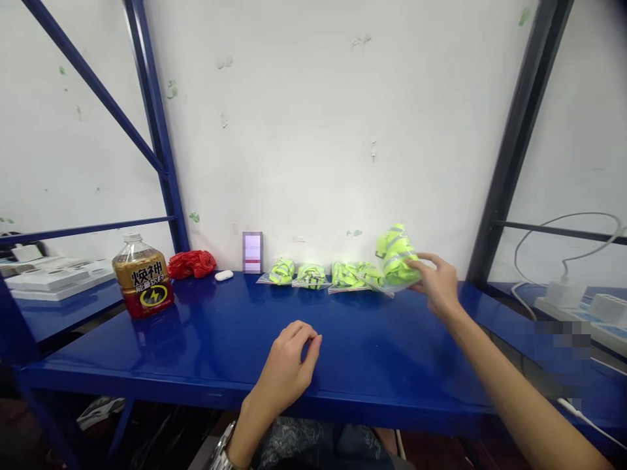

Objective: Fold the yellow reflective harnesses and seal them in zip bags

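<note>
At the back right of the blue table (215,339), my right hand (437,284) grips a clear bag with a folded neon-yellow reflective item (396,253), raised against the wall. To its left, a row of similar bagged items lies along the wall: one bag (281,271), a second (311,276), and more (347,275) beside the raised one. My left hand (292,359) rests near the table's front edge, its fingers curled and thumb close to the fingertips; whether anything is between them cannot be seen.
A large drink bottle (144,277) stands at left, with a red plastic bag (192,263), a small white case (224,275) and an upright phone (252,252) behind. Power strips (563,294) and cables lie at right. Metal posts (519,130) frame the table.
</note>
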Motion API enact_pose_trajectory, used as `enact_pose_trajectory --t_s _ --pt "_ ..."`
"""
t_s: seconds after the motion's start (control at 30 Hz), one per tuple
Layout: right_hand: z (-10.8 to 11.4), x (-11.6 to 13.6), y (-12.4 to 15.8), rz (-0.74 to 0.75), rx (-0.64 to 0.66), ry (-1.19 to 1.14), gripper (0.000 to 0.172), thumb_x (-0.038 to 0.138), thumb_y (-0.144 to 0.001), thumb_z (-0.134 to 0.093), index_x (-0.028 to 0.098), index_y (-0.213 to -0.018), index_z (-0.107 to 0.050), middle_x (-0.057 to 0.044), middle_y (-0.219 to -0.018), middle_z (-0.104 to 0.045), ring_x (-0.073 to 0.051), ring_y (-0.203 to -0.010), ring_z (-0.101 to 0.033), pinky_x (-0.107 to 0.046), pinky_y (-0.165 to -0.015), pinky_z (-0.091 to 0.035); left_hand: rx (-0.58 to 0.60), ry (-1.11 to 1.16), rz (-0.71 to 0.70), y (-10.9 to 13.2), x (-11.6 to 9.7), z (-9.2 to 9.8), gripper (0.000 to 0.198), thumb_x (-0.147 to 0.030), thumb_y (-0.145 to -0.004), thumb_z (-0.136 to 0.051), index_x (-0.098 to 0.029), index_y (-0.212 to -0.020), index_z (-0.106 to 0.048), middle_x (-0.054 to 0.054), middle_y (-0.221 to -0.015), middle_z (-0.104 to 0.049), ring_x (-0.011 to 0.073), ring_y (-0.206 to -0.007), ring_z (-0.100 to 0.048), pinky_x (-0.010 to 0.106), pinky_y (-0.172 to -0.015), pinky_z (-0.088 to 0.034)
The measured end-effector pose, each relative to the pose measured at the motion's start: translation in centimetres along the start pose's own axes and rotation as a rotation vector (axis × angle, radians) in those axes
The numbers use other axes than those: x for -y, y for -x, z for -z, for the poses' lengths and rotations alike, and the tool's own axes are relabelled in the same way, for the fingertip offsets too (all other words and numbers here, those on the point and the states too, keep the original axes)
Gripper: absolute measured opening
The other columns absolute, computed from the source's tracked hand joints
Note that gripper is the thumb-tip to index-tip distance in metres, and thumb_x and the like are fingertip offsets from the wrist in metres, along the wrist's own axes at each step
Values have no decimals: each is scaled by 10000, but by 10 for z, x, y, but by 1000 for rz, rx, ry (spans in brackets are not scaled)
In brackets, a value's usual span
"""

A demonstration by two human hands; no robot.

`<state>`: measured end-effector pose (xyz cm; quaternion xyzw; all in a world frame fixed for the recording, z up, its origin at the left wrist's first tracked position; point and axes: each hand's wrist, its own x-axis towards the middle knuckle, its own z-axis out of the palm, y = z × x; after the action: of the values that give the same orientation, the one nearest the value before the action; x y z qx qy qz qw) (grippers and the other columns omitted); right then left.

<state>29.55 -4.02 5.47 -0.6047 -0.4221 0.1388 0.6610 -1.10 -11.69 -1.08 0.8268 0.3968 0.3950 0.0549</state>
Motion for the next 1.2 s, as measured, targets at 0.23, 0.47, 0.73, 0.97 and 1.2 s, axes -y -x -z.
enact_pose_trajectory --t_s 0.23,0.47,0.73,0.97,1.2 --pt "-47 21 77 -376 408 -319 265 228 -626 -669 209 -865 -554 14 -598 -627 -172 -463 -607 -287 -412 -501 25 -225 -145 -50 -30 -18 197 -334 -948 -401 -167 -943 -506 83 -951 -547 219 -903 -529 362 -791 -467" --pt "-50 14 90 -382 570 -395 219 408 -783 -576 236 -894 -499 8 -683 -638 -151 -552 -632 -284 -561 -523 100 -412 -120 -65 -22 -33 197 -336 -941 -427 -157 -950 -510 92 -946 -576 237 -888 -566 361 -766 -481" --pt "-46 2 110 -161 746 -381 210 395 -773 -590 203 -762 -505 17 -790 -588 -124 -713 -596 -239 -670 -469 -22 -389 11 -58 -29 -51 162 -216 -946 -363 -154 -924 -512 89 -905 -591 242 -893 -568 370 -796 -455" --pt "-43 -7 109 266 727 84 253 384 -871 -449 194 -761 -575 4 -678 -570 -138 -598 -517 -241 -553 -399 78 -228 60 -59 -21 -40 192 -201 -959 -330 -162 -899 -508 73 -863 -617 201 -768 -596 293 -653 -394" --pt "-50 -5 107 466 711 230 336 417 -916 -421 188 -689 -515 10 -576 -547 -137 -539 -486 -244 -534 -320 121 -140 -47 -59 -3 -31 173 -209 -946 -370 -186 -831 -497 44 -820 -631 176 -719 -579 260 -617 -341"
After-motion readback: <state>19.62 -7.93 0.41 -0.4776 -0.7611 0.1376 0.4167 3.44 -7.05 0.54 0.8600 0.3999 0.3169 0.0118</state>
